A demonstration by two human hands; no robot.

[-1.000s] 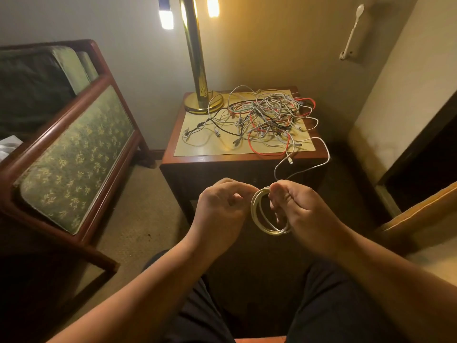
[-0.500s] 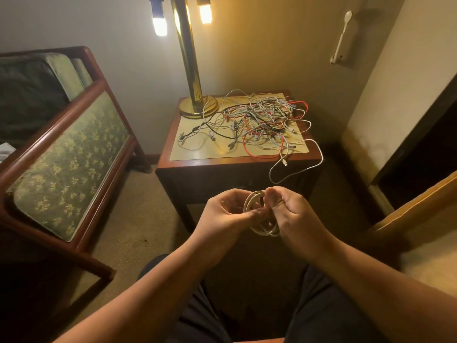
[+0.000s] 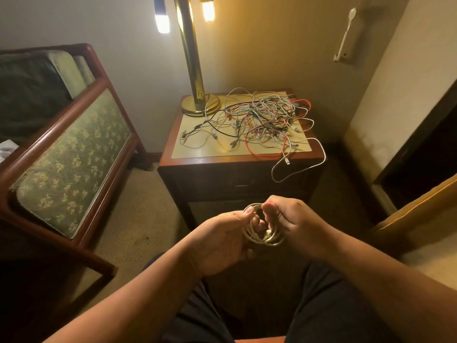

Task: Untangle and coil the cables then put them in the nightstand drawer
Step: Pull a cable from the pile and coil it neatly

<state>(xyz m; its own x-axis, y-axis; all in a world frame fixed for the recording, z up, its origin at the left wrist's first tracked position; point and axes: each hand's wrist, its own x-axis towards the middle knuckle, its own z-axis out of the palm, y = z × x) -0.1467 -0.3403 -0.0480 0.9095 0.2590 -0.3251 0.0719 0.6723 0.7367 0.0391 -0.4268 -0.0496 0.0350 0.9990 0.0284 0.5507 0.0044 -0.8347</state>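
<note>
A small coil of white cable (image 3: 256, 237) hangs between my two hands, in front of the nightstand. My left hand (image 3: 222, 240) pinches its left side with thumb and fingers. My right hand (image 3: 290, 219) grips its upper right side, fingers curled round the loops. A tangle of white, grey, black and red cables (image 3: 262, 117) lies on the nightstand (image 3: 197, 164) top. One white cable end (image 3: 299, 169) droops over the front right edge. The nightstand drawer (image 3: 242, 185) is closed.
A brass lamp (image 3: 195, 70) stands on the nightstand's back left corner. A wooden-framed green upholstered sofa (image 3: 61, 154) is at the left. At the right are a wall and a yellow bed edge (image 3: 418, 209). My dark-trousered knees are below the hands.
The loose tail that ran from the coil up to the nightstand is no longer attached to my hands. The coil has turned and both hands have re-gripped it lower; the view shifted down.
</note>
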